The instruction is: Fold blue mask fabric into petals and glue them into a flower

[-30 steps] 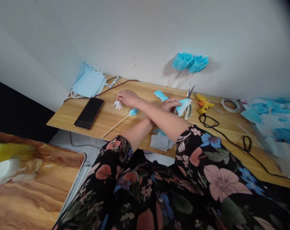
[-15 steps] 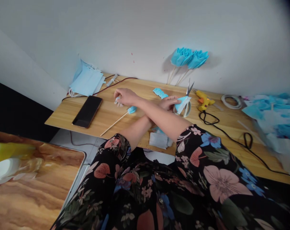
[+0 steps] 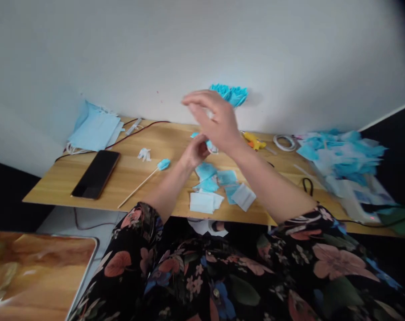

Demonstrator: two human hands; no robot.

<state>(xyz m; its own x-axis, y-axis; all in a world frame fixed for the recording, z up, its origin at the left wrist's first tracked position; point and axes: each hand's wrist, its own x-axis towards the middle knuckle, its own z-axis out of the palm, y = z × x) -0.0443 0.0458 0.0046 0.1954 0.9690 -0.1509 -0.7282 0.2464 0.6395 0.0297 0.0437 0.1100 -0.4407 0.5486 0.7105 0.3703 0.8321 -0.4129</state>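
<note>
My left hand (image 3: 195, 151) is curled above the table, its fingers closed on a small blue-and-white piece of mask fabric (image 3: 211, 145). My right hand (image 3: 219, 120) is raised just beyond it, fingers stretched to the left and thumb apart; it seems to hold nothing. Below the hands lie several cut blue and white fabric pieces (image 3: 205, 171). A wooden stick with a blue bud (image 3: 163, 164) rests left of my left forearm. Farther left is a small heap of white scraps (image 3: 144, 154). My right hand partly covers the blue fabric flowers (image 3: 237, 95) at the wall.
A phone (image 3: 96, 174) and a stack of blue masks (image 3: 94, 129) are on the left of the table. A yellow glue gun (image 3: 254, 141), a tape roll (image 3: 285, 142) and a large pile of blue and white fabric (image 3: 343, 151) are on the right. A black cable (image 3: 307, 186) runs there.
My right hand has left the white scraps and moved up and right. My arms are no longer crossed. My left hand has drawn back with its blue piece, and the view has shifted right.
</note>
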